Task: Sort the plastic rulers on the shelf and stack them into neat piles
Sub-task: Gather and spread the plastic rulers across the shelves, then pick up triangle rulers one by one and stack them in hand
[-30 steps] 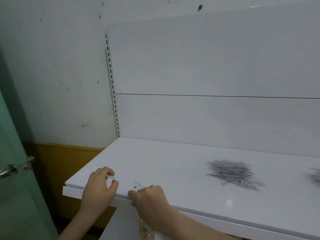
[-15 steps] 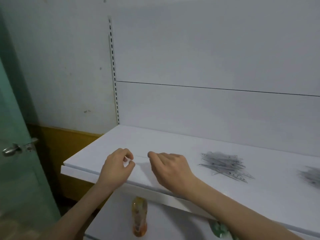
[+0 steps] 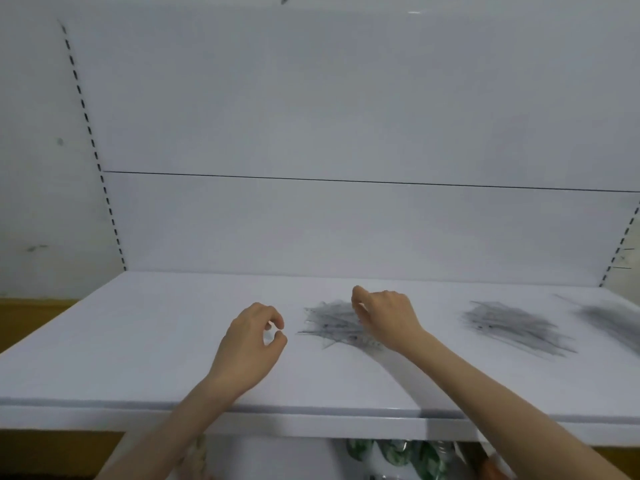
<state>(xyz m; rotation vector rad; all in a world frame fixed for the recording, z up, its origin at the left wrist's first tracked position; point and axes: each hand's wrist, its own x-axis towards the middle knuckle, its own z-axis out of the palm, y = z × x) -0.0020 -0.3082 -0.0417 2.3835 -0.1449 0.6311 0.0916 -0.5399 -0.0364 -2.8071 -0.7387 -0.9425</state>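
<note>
- The plastic rulers lay on the white shelf (image 3: 138, 341) in 3 loose heaps: the nearest heap (image 3: 329, 323) at the middle, a second heap (image 3: 512, 323) well to its right, and a third heap (image 3: 613, 317), blurred, at the right edge
- All looked clear, thin and criss-crossed, so I judged that lifting 1 could drag its neighbours and spread the heap wider
- The right hand (image 3: 384, 317) hung over the nearest heap's right side, fingers curled down; I could not tell whether it pinched a ruler
- The left hand (image 3: 249, 341) sat just left of that heap, thumb and forefinger curled almost together; I could not tell whether anything clear lay between them
- Clear plastic on glossy white was hard to see, so I feared a stray ruler might be missed, or nudged over the front edge (image 3: 311, 415) onto the green-patterned goods (image 3: 398, 452) below
</note>
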